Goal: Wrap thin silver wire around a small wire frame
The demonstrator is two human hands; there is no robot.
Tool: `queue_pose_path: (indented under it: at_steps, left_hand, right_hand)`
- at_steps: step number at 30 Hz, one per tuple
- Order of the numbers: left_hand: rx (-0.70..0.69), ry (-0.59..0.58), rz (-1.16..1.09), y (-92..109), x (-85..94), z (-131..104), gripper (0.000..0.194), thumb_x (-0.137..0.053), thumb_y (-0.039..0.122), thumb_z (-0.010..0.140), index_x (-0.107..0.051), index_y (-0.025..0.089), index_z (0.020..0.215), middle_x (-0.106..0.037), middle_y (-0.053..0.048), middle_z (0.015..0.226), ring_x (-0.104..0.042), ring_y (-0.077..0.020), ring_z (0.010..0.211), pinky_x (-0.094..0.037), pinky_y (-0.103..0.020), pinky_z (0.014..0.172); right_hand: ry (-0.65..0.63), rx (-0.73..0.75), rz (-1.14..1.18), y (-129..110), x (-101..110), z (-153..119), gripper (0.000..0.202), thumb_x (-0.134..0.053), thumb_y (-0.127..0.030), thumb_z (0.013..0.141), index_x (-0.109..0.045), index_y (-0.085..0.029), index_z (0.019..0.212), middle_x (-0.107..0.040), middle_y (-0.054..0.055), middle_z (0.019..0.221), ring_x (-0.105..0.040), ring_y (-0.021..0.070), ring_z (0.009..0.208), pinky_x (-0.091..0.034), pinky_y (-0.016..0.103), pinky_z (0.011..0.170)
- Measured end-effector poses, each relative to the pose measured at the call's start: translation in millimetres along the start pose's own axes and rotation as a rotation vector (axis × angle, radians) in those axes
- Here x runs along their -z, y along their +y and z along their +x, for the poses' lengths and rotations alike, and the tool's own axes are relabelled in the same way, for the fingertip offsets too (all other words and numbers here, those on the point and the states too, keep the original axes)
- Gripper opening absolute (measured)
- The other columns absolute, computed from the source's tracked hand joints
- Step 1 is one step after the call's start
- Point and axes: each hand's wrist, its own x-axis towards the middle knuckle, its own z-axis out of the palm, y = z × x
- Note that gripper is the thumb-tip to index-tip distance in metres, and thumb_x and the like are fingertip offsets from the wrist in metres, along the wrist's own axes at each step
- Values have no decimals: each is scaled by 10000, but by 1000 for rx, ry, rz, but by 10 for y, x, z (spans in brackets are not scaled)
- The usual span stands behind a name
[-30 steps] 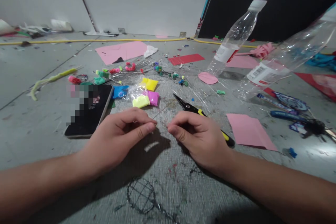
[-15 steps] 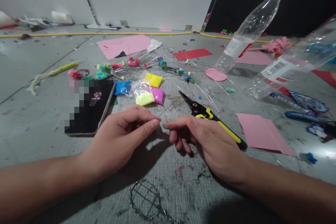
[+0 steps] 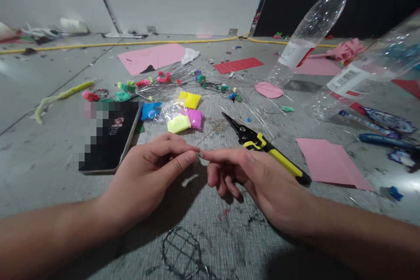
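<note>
Thumb and forefinger of my left hand (image 3: 155, 173) are pinched together on a thin wire (image 3: 210, 133), which slants up and away to the right. My right hand (image 3: 249, 175) has its forefinger stretched out, its tip touching the left fingertips. Its other fingers are loosely curled and apart. A small greenish spot shows at that fingertip; I cannot tell what it is. Just beyond the right hand lie long-nose pliers (image 3: 282, 158) with yellow and black handles. Close to me rests a racket-shaped piece of twisted wire (image 3: 180, 251) with a crossed mesh.
A phone (image 3: 113, 140) lies left, beside small bags of coloured clay (image 3: 179, 123). Behind them are wires with clay bits (image 3: 200, 78). Two clear bottles (image 3: 297, 50) (image 3: 349, 82) stand at right, near pink paper (image 3: 331, 164). A yellow cable (image 3: 131, 43) runs along the back.
My right forefinger has moved left and now meets the left fingertips, where a small gap was before. The left hand keeps its pinch. The whole view has shifted slightly.
</note>
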Motion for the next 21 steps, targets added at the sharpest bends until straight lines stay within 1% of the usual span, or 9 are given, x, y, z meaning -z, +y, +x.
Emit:
queue_pose_path:
  at_steps: [3,5,7,9,12,14,17,21]
  left_hand:
    - [-2,6,12,-11,-2,-3,177,-691,276,951,-820,292,831,-734,-9,847,-687,-186,787,-597,-346,765]
    - [-7,18,16,-14,-4,-8,177,-692,278,953,-812,301,825,-726,-8,842,-683,-190,787,-593,-346,739]
    - [-13,30,20,-11,-5,-15,168,-697,280,948,-809,307,826,-715,-4,835,-677,-188,775,-585,-337,706]
    - [-16,39,27,-3,-4,-22,165,-694,277,944,-807,308,827,-698,4,822,-663,-178,750,-572,-323,672]
    - [-28,62,57,10,-1,-26,171,-673,253,938,-796,298,828,-668,21,793,-642,-161,728,-556,-306,658]
    - [-38,79,74,16,0,-28,168,-670,241,933,-788,292,824,-669,27,797,-646,-160,743,-558,-304,675]
    - [-49,111,66,20,-6,-40,147,-706,239,920,-800,298,824,-685,23,823,-660,-158,763,-565,-294,682]
    - [-102,168,70,26,-22,-75,155,-739,192,909,-835,307,866,-692,23,853,-665,-134,781,-556,-251,693]
  right_hand:
    - [-65,27,-43,-12,-5,-25,671,-472,-768,1038,-807,-192,1112,-651,66,896,-542,159,704,-461,285,576]
    - [-90,32,-49,-10,-8,-34,673,-453,-760,1049,-798,-192,1152,-646,72,916,-558,166,731,-472,286,588]
    - [-85,17,4,-3,-13,-31,679,-464,-769,1040,-789,-200,1219,-643,73,923,-558,171,742,-472,283,584]
    - [-74,-14,71,4,-17,-17,656,-516,-758,1024,-785,-208,1256,-636,69,917,-545,169,735,-477,276,575]
    - [-49,-62,151,9,-22,17,606,-603,-728,990,-802,-208,1228,-626,56,896,-523,152,693,-477,262,555]
    - [-40,-87,211,5,-26,37,647,-618,-767,954,-812,-200,1200,-631,56,886,-518,144,667,-457,251,533]
    - [-47,-138,304,-9,-43,44,740,-617,-839,902,-813,-187,1192,-639,64,892,-555,148,682,-427,240,534]
    - [-79,-168,381,-18,-71,10,768,-608,-850,901,-792,-187,1242,-646,71,953,-600,155,727,-425,245,571]
